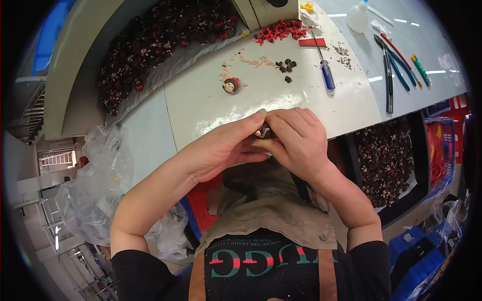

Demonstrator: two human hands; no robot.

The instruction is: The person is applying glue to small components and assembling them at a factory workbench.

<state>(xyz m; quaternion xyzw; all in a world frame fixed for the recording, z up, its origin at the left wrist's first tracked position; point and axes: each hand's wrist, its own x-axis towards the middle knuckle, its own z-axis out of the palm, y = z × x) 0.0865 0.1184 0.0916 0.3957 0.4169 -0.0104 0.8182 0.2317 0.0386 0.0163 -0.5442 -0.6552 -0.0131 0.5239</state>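
Clear crumpled plastic bag (pixel 95 185) at lower left; white squeeze bottle (pixel 357 17) on far tabletop.

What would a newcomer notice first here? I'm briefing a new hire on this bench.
First, the left hand and right hand pressed together at the table's near edge, fingers pinching a small dark piece. Next, heaps of dark and red small parts: one pile at the far left on plastic sheeting, another in a bin at the right. A blue-handled screwdriver and a row of pliers lie on the white table.

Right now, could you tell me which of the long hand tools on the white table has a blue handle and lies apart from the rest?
The blue-handled screwdriver, lying alone mid-table; the other tools cluster farther right.
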